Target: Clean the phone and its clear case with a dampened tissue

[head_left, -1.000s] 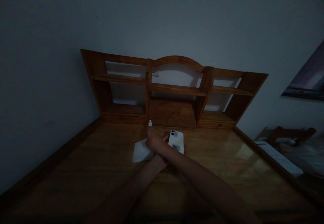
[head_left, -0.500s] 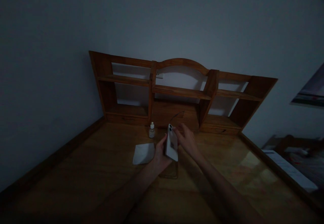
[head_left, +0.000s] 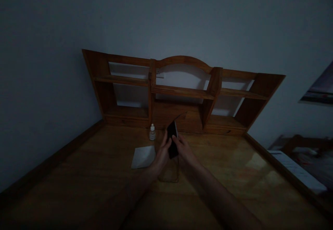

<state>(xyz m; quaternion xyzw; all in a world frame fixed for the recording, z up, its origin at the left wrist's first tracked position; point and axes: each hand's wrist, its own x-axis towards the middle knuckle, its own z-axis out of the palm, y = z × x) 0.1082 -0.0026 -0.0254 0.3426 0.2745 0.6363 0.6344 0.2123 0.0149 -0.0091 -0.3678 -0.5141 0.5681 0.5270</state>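
Observation:
Between my hands a smartphone (head_left: pixel 172 143) stands tilted above the desk, its dark screen towards me. My left hand (head_left: pixel 162 152) grips its left edge with the thumb on the front. On the other edge my right hand (head_left: pixel 184 150) is closed, thumb also at the screen. Beneath them a clear phone case (head_left: pixel 169 180) lies on the desk, partly hidden by my hands. To the left rests a folded white cloth or tissue (head_left: pixel 143 156). Behind it stands a small bottle with a white cap (head_left: pixel 152 133).
A wooden shelf unit (head_left: pixel 182 89) runs along the back of the wooden desk (head_left: pixel 91 160). Raised edging borders the desk on both sides. A thin dark strip (head_left: pixel 180 115) shows behind the phone. On the right, beyond the edge, is a white surface (head_left: pixel 296 171).
The phone has turned over, from its white back with cameras to its dark screen. My right hand has come down from the top to the right edge. The view has shifted slightly.

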